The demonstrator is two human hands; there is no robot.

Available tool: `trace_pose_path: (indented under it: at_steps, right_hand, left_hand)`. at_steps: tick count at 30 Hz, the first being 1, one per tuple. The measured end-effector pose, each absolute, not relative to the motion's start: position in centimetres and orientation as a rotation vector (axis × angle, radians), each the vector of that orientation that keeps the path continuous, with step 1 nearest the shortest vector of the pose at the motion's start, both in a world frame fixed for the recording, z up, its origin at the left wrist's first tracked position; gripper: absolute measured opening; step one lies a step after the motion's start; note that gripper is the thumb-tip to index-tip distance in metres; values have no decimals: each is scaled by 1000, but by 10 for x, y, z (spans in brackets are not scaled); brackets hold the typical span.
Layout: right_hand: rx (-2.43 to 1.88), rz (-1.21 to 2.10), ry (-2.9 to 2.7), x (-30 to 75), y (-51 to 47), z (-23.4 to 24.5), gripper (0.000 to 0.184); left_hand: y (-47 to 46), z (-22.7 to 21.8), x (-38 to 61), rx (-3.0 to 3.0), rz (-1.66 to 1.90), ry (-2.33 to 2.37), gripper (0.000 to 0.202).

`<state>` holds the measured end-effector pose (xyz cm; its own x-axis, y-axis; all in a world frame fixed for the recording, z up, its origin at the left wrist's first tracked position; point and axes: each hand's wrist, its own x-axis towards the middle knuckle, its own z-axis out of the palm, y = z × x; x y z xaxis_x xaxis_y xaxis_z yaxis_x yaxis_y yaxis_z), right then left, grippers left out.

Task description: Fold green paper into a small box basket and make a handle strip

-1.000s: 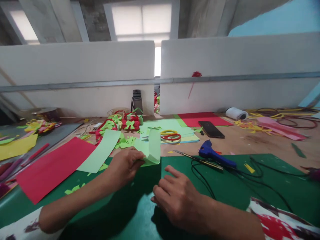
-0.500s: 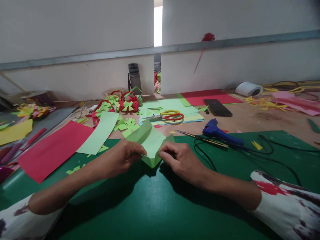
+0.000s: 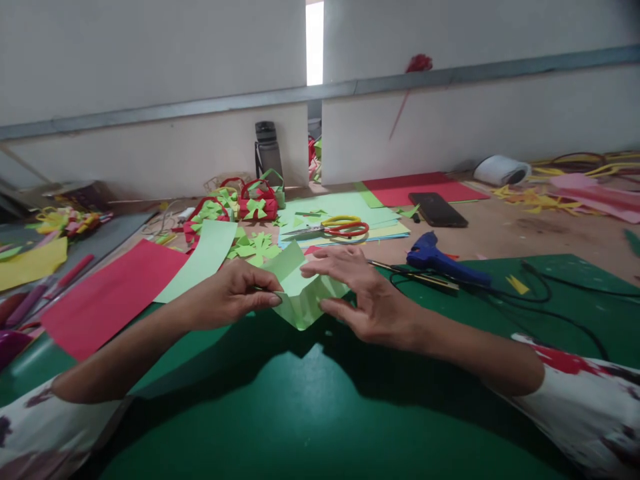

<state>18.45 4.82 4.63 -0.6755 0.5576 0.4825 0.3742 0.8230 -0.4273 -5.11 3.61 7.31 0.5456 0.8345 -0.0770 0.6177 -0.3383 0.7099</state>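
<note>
A light green sheet of paper (image 3: 300,312), folded up at its sides like a shallow open box, is held above the green cutting mat (image 3: 300,413). My left hand (image 3: 231,297) pinches its near left corner between thumb and fingers. My right hand (image 3: 367,303) is around its right side, with the thumb against the outer wall and the fingers reaching over the top edge. Behind the paper lie cut green paper pieces (image 3: 259,248) and scissors with yellow and red handles (image 3: 345,228).
To the left lie a red sheet (image 3: 113,290) and a pale green strip (image 3: 203,257). A blue glue gun (image 3: 443,260), a cutter knife (image 3: 425,279) and a black phone (image 3: 439,209) lie on the right. Small red paper baskets (image 3: 257,205) and a bottle (image 3: 269,157) stand behind.
My right hand has loosened its pinch at the near edge and spread its fingers over the paper's right side. My left hand keeps its pinch; the view has shifted slightly.
</note>
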Motion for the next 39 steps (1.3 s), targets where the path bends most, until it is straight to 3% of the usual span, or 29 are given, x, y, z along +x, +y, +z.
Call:
trace_pose_path:
  at_steps: [2, 6, 14, 18, 22, 39]
  right_hand:
    - [-653, 381, -2451, 183, 49, 46, 40]
    - [-679, 417, -2590, 181, 46, 44, 8]
    - [-808, 504, -2760, 178, 34, 48, 14]
    - [-867, 451, -2861, 177, 31, 49, 7]
    - [-882, 329, -2930, 174, 31, 51, 15]
    - [-854, 185, -3073, 169, 26, 57, 21]
  left_hand:
    - [33, 74, -48, 2129, 359, 1167, 29]
    - [24, 71, -42, 2237, 282, 1150, 24]
    - [8, 59, -30, 2358, 241, 1249, 18]
    - [2, 55, -25, 2483, 305, 1337, 18]
    - [-3, 51, -20, 2619, 336, 1307, 17]
    - [-2, 71, 8, 2628, -271, 1303, 23]
